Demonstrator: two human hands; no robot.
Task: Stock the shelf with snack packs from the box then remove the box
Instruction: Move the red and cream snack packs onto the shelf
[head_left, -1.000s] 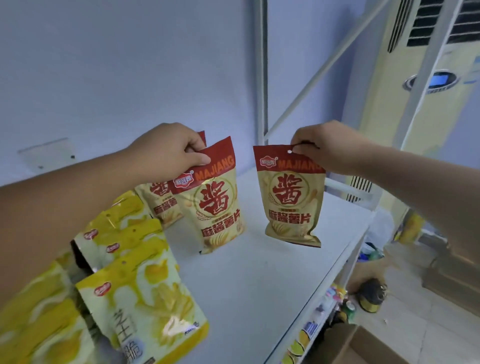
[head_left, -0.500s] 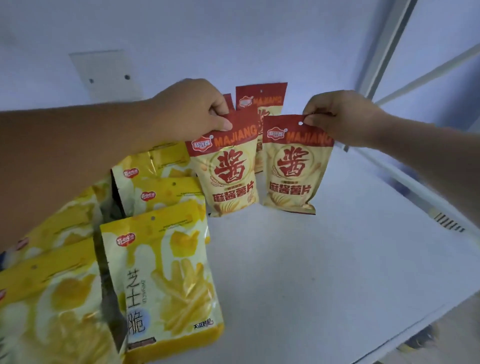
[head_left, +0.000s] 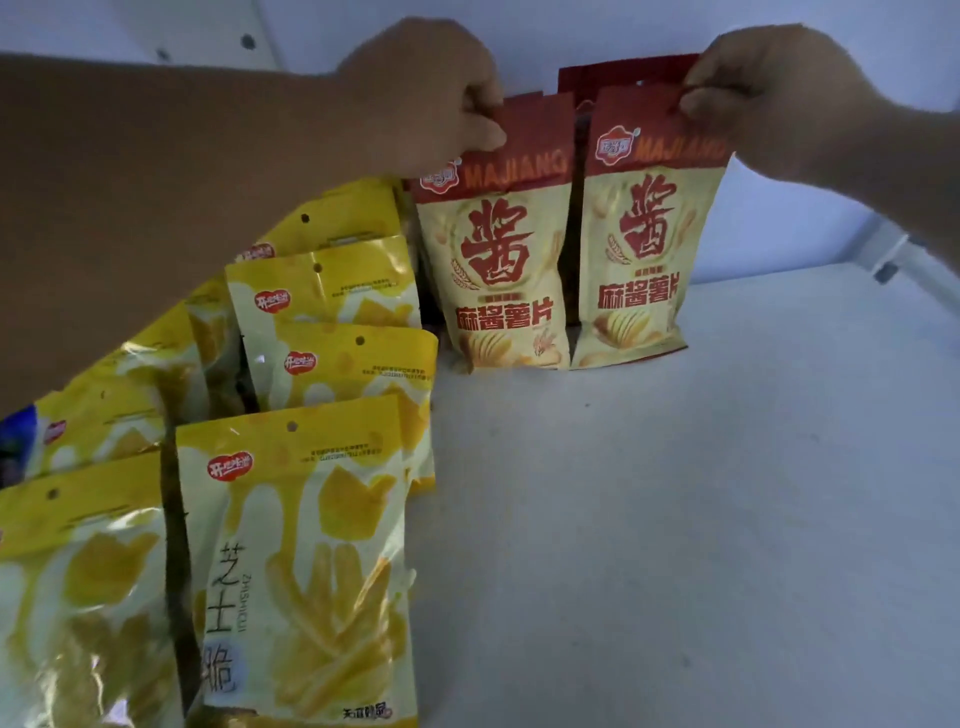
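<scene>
Two red-topped cream snack packs stand upright side by side at the back of the white shelf (head_left: 701, 493), their bottoms on its surface. My left hand (head_left: 431, 88) pinches the top of the left red pack (head_left: 493, 270). My right hand (head_left: 769, 88) pinches the top edge of the right red pack (head_left: 644, 249). The red top of another pack (head_left: 613, 78) shows behind them against the wall. The box is out of view.
Several yellow snack packs (head_left: 306, 561) stand in rows along the left of the shelf, reaching to the front. The pale wall (head_left: 779, 218) closes the back. A shelf frame bar (head_left: 893, 254) runs at the far right.
Both hands carried the red packs back and down; the packs now stand on the shelf close to the wall. The view has moved in closer and tilted down.
</scene>
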